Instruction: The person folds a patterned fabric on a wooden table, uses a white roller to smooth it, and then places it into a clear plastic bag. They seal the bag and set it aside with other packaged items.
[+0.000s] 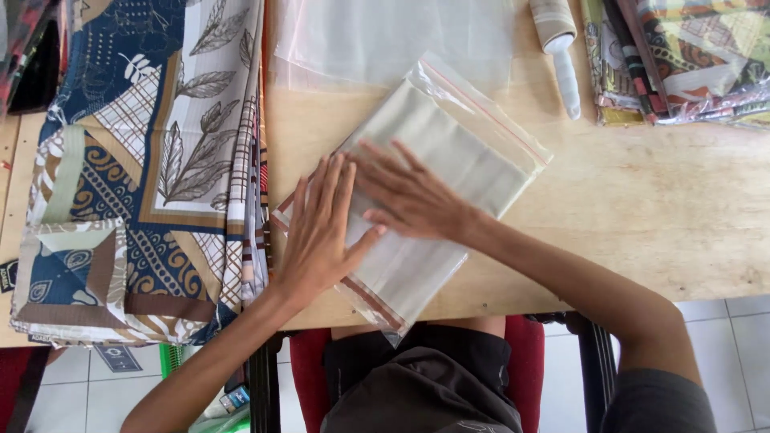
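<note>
Head view: both hands, left (321, 232) and right (409, 196), pressed flat with fingers spread on the bagged cloth (449, 160) on the surface (642, 208), gripping nothing.

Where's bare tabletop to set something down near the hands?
Bare wood lies right of the bagged cloth, between the lint roller, the wrapped fabric stack and the table's near edge. Crowded on the left: both hands press the bag beside the patterned fabric pile.
</note>
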